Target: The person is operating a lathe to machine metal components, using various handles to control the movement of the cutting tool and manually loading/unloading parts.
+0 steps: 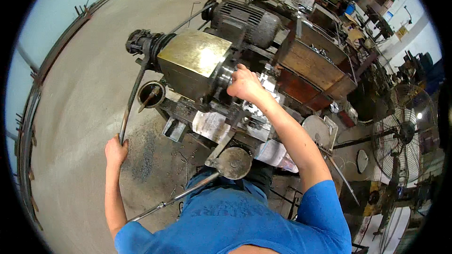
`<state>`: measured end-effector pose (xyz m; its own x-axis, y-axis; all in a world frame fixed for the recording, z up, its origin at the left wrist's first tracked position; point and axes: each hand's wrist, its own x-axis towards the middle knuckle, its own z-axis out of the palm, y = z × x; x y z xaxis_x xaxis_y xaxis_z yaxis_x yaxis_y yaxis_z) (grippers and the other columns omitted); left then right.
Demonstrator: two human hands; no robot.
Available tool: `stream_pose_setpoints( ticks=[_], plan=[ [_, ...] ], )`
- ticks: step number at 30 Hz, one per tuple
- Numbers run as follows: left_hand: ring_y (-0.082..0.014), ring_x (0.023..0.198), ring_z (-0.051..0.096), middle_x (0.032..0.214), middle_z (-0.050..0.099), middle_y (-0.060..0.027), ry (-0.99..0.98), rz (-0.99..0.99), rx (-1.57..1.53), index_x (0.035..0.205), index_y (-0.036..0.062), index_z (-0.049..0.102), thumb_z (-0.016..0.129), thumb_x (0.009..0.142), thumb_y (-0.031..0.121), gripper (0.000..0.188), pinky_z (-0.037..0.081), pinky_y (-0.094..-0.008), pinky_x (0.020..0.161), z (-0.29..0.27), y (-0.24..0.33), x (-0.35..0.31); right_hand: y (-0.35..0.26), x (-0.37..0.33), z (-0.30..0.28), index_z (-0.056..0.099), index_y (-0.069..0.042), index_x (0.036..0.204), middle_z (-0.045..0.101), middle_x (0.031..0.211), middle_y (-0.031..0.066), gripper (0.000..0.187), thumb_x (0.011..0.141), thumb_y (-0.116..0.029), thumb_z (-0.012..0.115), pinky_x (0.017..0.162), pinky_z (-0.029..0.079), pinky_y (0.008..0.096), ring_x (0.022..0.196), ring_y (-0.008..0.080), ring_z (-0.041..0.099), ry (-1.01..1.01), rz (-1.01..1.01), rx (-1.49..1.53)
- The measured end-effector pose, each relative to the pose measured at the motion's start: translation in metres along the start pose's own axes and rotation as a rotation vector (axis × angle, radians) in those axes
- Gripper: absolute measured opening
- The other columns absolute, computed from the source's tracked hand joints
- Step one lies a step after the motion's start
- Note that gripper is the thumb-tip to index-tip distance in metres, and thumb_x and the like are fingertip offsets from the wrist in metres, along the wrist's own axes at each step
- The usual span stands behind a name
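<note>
Gripping one long lever: left hand. Right hand: at one shiny chuck, grip unclear.

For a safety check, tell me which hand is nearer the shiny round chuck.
Right: the right hand is at the shiny round chuck; the left hand is well away to its left, gripping the long lever.

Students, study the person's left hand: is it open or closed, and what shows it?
Closed: the left hand is curled around the lower end of the long metal lever.
</note>
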<state>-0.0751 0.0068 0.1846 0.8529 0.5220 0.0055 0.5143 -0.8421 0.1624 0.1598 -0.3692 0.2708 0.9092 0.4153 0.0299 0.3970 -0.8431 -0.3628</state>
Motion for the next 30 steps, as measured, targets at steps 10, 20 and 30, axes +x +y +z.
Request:
stream_pose_setpoints(
  ticks=[10, 20, 30],
  plan=[
    [-0.0330, 0.065, 0.061, 0.072, 0.063, -0.0153, 0.214, 0.207, 0.415, 0.074, 0.0058, 0.059, 0.054, 0.072, 0.009, 0.006, 0.048, -0.0435, 0.060, -0.015, -0.126, 0.123, -0.006, -0.001, 0.000, 0.065, -0.001, 0.071, 0.054, 0.108, 0.0214, 0.021, 0.057, -0.014, 0.057, 0.080, 0.048, 0.0434, 0.087, 0.0422, 0.058, 0.036, -0.038, -0.030],
    [-0.0318, 0.084, 0.062, 0.090, 0.063, -0.0184, -0.123, 0.018, -0.561, 0.103, 0.0015, 0.059, 0.067, 0.070, 0.023, 0.040, 0.048, -0.0392, 0.074, 0.182, -0.006, 0.070, 0.048, -0.121, -0.052, 0.058, -0.004, 0.076, 0.044, 0.129, 0.0215, 0.025, 0.054, -0.015, 0.062, 0.086, 0.044, 0.0397, 0.104, 0.0407, 0.052, 0.413, -0.156, 0.293],
    [-0.0289, 0.080, 0.063, 0.086, 0.064, -0.0116, -0.255, 0.675, 0.414, 0.093, 0.0181, 0.064, 0.061, 0.071, 0.018, 0.022, 0.049, -0.0415, 0.066, 0.194, 0.072, 0.106, 0.250, -0.342, -0.050, 0.064, -0.003, 0.094, 0.051, 0.123, 0.0174, 0.038, 0.057, -0.013, 0.061, 0.089, 0.044, 0.0355, 0.107, 0.0348, 0.053, 0.403, 0.699, -0.098]
  ],
)
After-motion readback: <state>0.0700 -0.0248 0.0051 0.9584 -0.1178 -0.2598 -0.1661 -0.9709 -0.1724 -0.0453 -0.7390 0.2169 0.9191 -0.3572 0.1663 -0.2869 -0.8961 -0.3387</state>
